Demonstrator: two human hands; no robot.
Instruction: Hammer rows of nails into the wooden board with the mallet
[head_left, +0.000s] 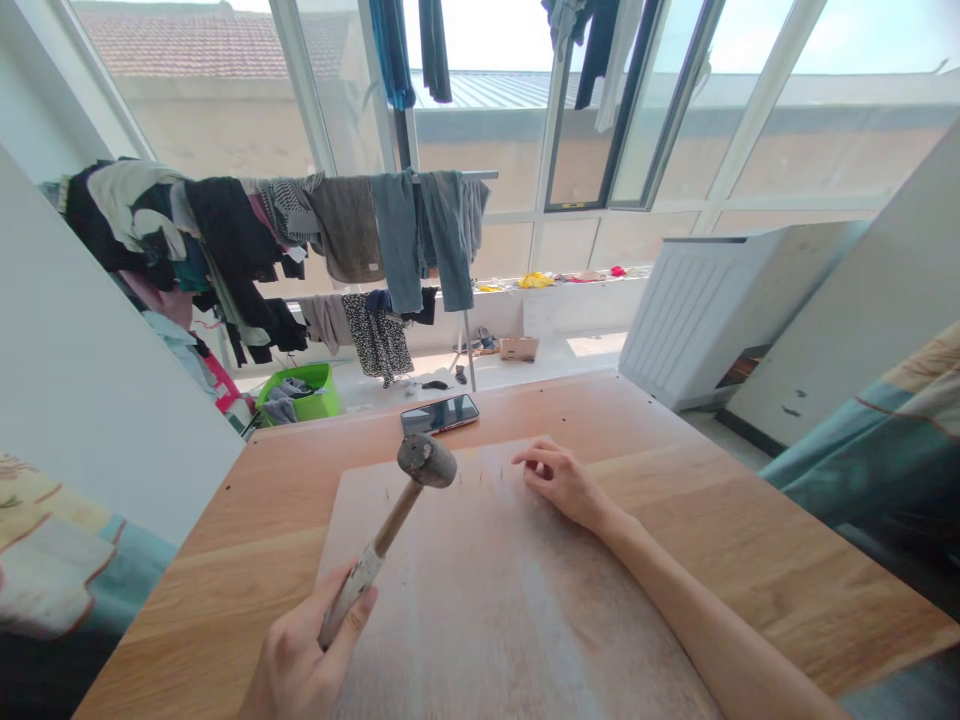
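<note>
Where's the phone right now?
The phone lies flat on the table at its far edge, just beyond the board and the mallet head.

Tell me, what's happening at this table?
A person sits at a wooden table with a board lying on it. The left hand grips a mallet by its handle, head raised above the board. The right hand rests fingertips on the board's far part. A phone lies beyond.
</note>
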